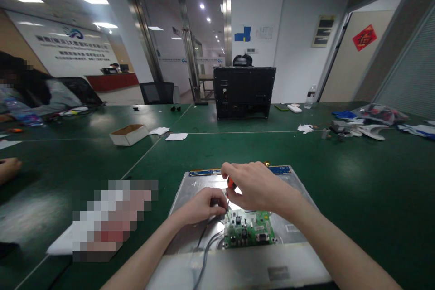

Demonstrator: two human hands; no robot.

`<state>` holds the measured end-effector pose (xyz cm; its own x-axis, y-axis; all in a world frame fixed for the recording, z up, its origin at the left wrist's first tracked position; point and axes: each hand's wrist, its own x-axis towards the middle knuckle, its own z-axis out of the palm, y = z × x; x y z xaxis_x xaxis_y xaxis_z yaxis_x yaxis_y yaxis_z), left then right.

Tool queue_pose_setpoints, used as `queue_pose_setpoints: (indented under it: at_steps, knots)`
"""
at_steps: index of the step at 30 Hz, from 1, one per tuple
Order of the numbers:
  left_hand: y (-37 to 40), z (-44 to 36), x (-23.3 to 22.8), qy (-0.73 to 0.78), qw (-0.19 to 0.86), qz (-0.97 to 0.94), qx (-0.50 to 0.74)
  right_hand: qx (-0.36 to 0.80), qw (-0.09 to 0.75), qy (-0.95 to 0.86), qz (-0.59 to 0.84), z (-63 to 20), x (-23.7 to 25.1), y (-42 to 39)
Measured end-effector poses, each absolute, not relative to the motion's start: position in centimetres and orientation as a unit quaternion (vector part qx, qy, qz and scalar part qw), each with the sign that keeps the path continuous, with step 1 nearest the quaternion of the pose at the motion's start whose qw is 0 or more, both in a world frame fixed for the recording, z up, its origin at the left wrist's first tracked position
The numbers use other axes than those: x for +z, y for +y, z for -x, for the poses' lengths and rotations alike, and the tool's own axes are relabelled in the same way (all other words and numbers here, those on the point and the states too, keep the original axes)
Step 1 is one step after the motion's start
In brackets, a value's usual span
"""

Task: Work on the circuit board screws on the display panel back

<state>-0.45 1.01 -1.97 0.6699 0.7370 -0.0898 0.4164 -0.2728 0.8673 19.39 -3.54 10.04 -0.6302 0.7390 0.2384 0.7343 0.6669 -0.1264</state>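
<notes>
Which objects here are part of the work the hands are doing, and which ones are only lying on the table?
In the work:
- right hand holding a screwdriver
- left hand
- green circuit board
- metal panel
- grey cables

Only lying about:
- cardboard box
- black chassis
- water bottle
- paper sheets

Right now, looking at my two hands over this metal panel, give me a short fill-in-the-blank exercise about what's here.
1. The right hand grips a screwdriver whose handle is ____.
2. The circuit board under the hands is ____ in colour.
3. The left hand rests on the metal panel, just ____ of the circuit board.
4. The open cardboard box sits on the ____ table.

Missing words: orange; green; left; green
</notes>
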Motion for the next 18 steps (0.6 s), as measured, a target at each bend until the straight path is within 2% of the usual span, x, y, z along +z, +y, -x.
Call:
queue_pose_setpoints:
  at_steps: [9,18]
  knots:
    - [0.70,0.27,-1.28,0.376,0.444,-0.797,0.164,-0.031,0.121,-0.883,0.452,-19.25,9.75,-3.12]
    - [0.96,0.32,-1.75,0.364,0.478,-0.779,0.181,-0.009,0.144,-0.895,0.422,-19.23,9.92,-3.44]
